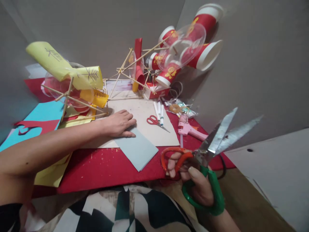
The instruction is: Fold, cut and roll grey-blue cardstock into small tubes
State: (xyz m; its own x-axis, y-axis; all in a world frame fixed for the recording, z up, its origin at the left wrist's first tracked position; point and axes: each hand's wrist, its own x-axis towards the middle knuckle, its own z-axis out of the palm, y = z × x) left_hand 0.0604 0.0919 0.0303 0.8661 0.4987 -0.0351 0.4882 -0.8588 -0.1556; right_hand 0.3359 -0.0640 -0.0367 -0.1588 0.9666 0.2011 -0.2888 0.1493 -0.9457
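Large scissors [207, 153] with one orange and one green handle loop are held up at the right, their blades spread apart. My right hand [198, 182] is closed through both loops. A light blue sheet of paper [137, 149] lies partly over the pale cardboard and partly on the red cloth. My left hand [119, 124] rests flat on the upper left corner of that paper, fingers stretched out. Small red-handled scissors [158, 123] lie on the cardboard to the right of the left hand, beside several white markers [158, 111].
Stick frames [120, 72] bearing red paper cups [204, 56] and yellow paper rolls [47, 58] stand at the back. A pink glue gun [190, 129] lies right on the red cloth [101, 167]. Blue sheets [43, 112] and red paper scraps are at the left.
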